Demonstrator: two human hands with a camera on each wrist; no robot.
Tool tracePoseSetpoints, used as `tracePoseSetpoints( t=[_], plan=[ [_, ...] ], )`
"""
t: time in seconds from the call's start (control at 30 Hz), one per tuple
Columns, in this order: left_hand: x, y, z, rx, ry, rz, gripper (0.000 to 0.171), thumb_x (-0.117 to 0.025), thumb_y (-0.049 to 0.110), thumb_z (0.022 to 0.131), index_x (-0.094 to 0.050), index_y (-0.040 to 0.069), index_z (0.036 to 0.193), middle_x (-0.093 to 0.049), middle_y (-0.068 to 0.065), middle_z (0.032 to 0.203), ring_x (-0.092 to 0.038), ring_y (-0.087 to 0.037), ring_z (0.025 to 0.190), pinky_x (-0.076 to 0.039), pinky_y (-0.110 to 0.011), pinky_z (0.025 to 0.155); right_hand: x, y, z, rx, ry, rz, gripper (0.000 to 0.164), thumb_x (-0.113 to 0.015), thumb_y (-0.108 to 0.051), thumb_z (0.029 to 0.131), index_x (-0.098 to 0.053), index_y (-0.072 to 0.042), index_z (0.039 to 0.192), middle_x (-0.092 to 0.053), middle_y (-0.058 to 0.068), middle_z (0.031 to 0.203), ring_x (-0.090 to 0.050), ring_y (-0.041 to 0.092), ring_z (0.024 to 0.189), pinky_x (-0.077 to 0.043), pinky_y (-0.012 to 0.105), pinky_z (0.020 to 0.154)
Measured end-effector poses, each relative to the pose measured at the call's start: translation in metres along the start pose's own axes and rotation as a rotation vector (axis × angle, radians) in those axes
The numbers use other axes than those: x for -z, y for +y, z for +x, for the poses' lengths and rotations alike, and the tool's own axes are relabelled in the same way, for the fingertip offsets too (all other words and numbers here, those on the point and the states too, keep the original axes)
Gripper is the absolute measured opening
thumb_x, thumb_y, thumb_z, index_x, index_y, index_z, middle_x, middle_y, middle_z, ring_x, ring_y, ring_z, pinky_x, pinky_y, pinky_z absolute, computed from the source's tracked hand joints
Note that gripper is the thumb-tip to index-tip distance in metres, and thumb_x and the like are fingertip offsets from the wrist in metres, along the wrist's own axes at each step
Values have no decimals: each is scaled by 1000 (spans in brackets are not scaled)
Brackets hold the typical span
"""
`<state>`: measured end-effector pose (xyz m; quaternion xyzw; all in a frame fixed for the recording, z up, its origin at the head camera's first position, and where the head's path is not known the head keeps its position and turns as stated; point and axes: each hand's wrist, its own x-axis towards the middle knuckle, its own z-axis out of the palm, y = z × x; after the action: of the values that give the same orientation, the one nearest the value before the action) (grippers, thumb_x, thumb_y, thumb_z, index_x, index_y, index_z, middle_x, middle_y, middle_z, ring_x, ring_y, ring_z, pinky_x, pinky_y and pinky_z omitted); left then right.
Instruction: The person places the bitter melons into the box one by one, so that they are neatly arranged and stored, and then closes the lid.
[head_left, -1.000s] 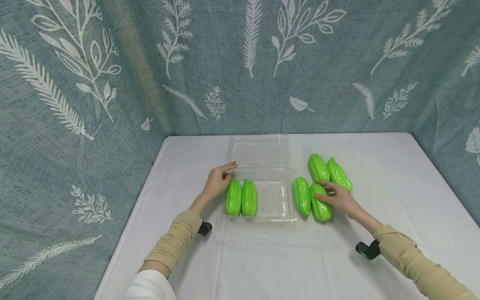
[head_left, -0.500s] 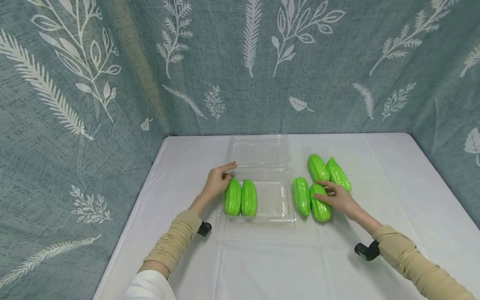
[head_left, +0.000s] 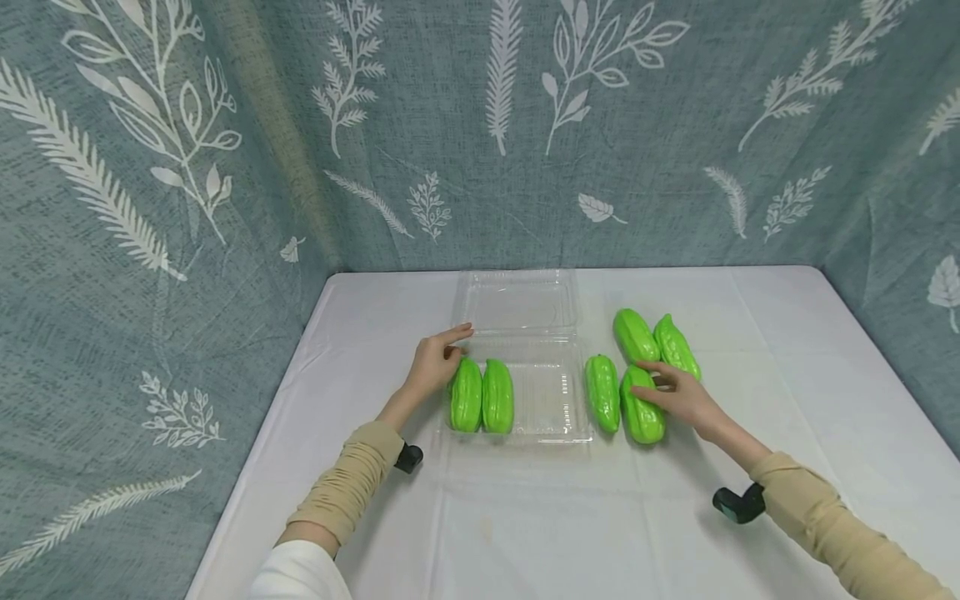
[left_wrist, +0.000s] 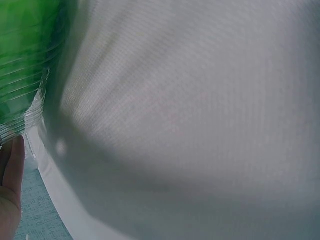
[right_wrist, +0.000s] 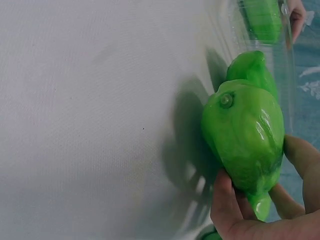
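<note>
My right hand (head_left: 678, 396) grips a glossy, ridged green bitter melon (right_wrist: 245, 130), thumb on one side and fingers on the other. Close to its left lies another bitter melon (head_left: 603, 393); two more, a plump one (head_left: 636, 335) and a pointed one (head_left: 677, 346), lie behind. An open clear plastic container (head_left: 543, 400) holds two bitter melons side by side in its left half, one at the left wall (head_left: 467, 396) and one beside it (head_left: 498, 396). At the container's back left corner, my left hand (head_left: 435, 362) pinches the edge; its fingertips partly hide behind the plastic.
The container's clear lid (head_left: 517, 302) lies folded back flat toward the table's far edge. A white cloth covers the table (head_left: 540, 517). A blue-green curtain (head_left: 465, 208) with white leaf prints hangs behind and at the sides.
My right hand and the bitter melon it grips have shifted very slightly right, widening the gap to the melon on its left. My left hand and the container stay where they were.
</note>
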<state>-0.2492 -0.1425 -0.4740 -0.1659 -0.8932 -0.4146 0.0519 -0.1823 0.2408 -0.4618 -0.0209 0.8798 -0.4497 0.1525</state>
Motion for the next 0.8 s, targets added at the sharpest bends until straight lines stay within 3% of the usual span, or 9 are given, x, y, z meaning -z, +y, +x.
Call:
tracePoseSetpoints(
  t=[0.43, 0.67, 0.8],
  plan=[
    [0, -1, 2, -11, 0, -11, 38, -47, -11, 89, -60, -3, 124, -56, -13, 135, -69, -27, 92, -44, -20, 63, 3, -8, -5, 23, 10, 20, 66, -60, -35, 92, -36, -2, 144, -39, 31, 140, -42, 46, 126, -52, 39, 84],
    [-1, -2, 2, -10, 2, 8, 39, -47, -10, 88, -60, -2, 124, -56, -13, 135, -69, -24, 86, -43, -18, 62, 9, -9, -4, 30, 27, 15, 67, -59, -37, 92, -35, -2, 144, -45, 31, 133, -52, 39, 114, -51, 30, 77],
    [0, -1, 2, -13, 3, 13, 39, -48, -10, 88, -61, -2, 123, -56, -13, 135, -69, -24, 86, -44, -19, 63, 13, -10, -5, 33, 42, 11, 68, -59, -38, 92, -34, -3, 145, -46, 32, 131, -54, 38, 111, -52, 32, 78]
  ],
)
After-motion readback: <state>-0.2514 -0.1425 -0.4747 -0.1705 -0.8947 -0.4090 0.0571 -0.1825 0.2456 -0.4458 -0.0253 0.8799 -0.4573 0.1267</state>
